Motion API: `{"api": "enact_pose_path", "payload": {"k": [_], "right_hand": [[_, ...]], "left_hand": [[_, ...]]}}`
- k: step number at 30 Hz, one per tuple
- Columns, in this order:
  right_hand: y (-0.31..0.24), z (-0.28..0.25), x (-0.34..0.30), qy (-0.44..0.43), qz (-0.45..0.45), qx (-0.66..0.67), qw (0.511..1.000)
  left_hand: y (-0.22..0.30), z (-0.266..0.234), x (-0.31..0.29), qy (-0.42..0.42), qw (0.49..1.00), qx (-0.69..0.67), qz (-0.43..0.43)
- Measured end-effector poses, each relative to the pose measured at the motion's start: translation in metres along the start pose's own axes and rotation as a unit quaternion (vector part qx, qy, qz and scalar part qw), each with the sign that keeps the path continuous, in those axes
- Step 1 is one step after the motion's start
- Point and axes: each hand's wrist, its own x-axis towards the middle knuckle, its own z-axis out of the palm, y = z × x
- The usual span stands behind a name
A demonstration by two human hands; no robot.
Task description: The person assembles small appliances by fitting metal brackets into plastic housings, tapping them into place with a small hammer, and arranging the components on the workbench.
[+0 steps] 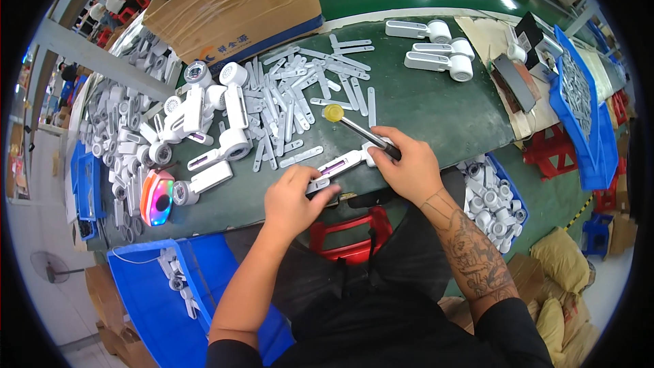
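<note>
My left hand [293, 194] is closed around the near end of a white plastic handheld device [349, 159], long-handled with a purple strip showing in its open slot. In my right hand [412, 167] is a small mallet [355, 129] with a round yellow head, a metal shaft and a dark grip; its head points up and left, apart from the device. The right fingertips are at the device's far end, partly hiding it. Beyond the hands lies a heap of flat grey-white strips [289, 105]. More white devices [194, 109] are piled to the left.
A large cardboard box [238, 13] stands at the back of the green table [402, 102]. Several white devices [460, 67] lie back right. A lit colourful speaker [158, 197] sits front left. Blue trays [136, 279] flank the table, and a red stool [351, 235] is below.
</note>
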Motion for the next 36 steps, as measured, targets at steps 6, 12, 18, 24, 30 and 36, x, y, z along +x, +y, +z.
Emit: {"api": "enact_pose_path", "payload": {"k": [6,12,18,24,30,36], "right_hand": [[-0.004,-0.001,0.001,-0.015,0.008,-0.006,1.000],[-0.001,0.001,0.000,-0.001,-0.005,-0.013,1.000],[-0.004,-0.002,0.000,-0.010,0.004,-0.014,1.000],[-0.002,-0.001,-0.001,-0.004,-0.002,-0.013,1.000],[-0.003,0.000,0.000,-0.006,-0.001,-0.010,1.000],[-0.001,0.003,0.000,0.003,-0.007,-0.002,1.000]], "left_hand": [[0.021,0.010,0.021,0.110,0.988,-0.108,0.025],[0.018,0.034,0.037,0.099,0.988,-0.081,0.091],[0.010,0.034,0.038,0.105,0.983,-0.142,0.059],[0.016,0.031,0.043,0.079,0.978,-0.183,0.061],[0.013,0.034,0.041,0.067,0.980,-0.184,0.034],[0.008,0.031,0.043,0.028,0.975,-0.212,0.061]]}}
